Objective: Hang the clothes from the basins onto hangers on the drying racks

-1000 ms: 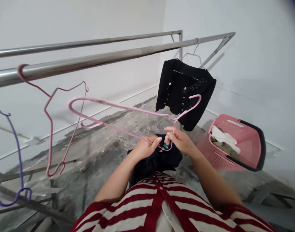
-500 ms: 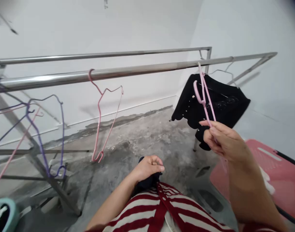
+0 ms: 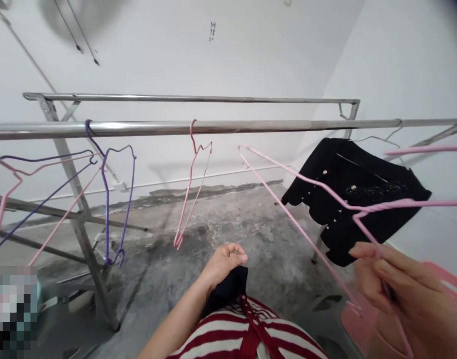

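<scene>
Gripping: triangular pale-pink wire hanger (image 3: 385, 205) is pinched by right hand (image 3: 407, 284) | left hand (image 3: 225, 263) curled beside navy cloth (image 3: 234, 283), hold unclear

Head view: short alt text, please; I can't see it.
The right hand holds a pale pink wire hanger; the left hand curls near dark cloth. Beyond, a black cloth jacket, a purple wire hanger and a coral wire hanger hang from a shiny metal rail.

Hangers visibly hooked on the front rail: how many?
3: purple hanger left, reddish-pink hanger mid-rail, thin hanger bearing black garment right. Left-edge hangers show no hooks, so more possible. The right hand holds a light pink hanger off the rail.
</scene>
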`<action>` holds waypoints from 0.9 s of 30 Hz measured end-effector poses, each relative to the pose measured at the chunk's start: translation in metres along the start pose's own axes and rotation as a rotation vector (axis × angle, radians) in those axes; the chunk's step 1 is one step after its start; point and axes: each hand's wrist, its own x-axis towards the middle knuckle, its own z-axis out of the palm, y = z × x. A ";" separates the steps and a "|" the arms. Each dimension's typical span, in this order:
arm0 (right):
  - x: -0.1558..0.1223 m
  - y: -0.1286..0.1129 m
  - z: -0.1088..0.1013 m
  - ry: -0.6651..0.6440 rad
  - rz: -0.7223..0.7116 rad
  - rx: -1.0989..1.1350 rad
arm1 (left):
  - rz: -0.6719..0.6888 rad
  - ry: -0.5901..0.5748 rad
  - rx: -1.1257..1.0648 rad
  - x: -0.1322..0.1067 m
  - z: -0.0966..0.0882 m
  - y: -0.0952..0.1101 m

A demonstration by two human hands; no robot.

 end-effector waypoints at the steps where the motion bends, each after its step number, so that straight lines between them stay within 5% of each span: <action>1: 0.007 0.002 0.004 -0.047 0.052 0.019 | -0.001 -0.009 0.000 0.001 0.000 0.000; 7: 0.074 -0.014 0.075 -0.373 0.118 0.199 | -0.010 -0.100 -0.008 0.005 0.013 0.004; 12: 0.126 -0.031 0.141 -0.478 0.067 0.339 | -0.026 -0.125 -0.017 0.002 0.017 0.004; 19: 0.143 -0.013 0.208 -0.677 0.010 0.271 | -0.072 -0.180 -0.025 0.004 0.025 -0.010; 23: 0.140 0.028 0.180 -0.532 -0.133 0.093 | -0.082 -0.188 -0.009 0.011 0.029 -0.006; 27: 0.106 0.109 0.084 -0.294 -0.073 -0.267 | -0.034 -0.142 0.035 0.027 0.040 0.015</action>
